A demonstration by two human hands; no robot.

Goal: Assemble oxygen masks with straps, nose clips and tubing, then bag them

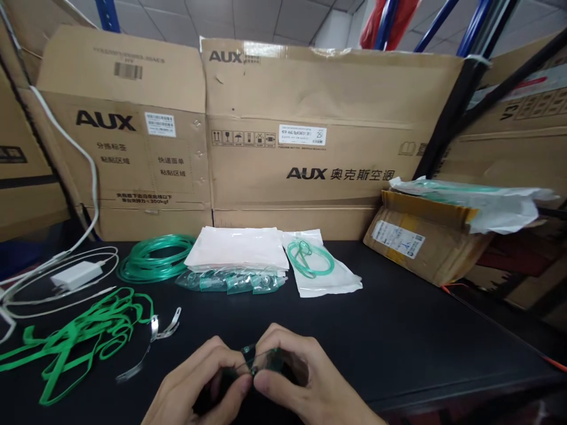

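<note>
Both my hands meet at the near edge of a black table. My left hand and my right hand are closed in a pinch on one small clear plastic piece with a green tint, held between thumbs and fingertips. Its shape is mostly hidden by my fingers. To the left lie several loose green elastic straps and thin metal strips. Behind my hands sits a row of clear green-tinted mask parts under a stack of white pouches.
A coil of green tubing lies at the back left, beside a white charger with its cables. A sealed pouch with green tubing lies right of the stack. Large cardboard boxes wall the back; a brown box with plastic bags stands right.
</note>
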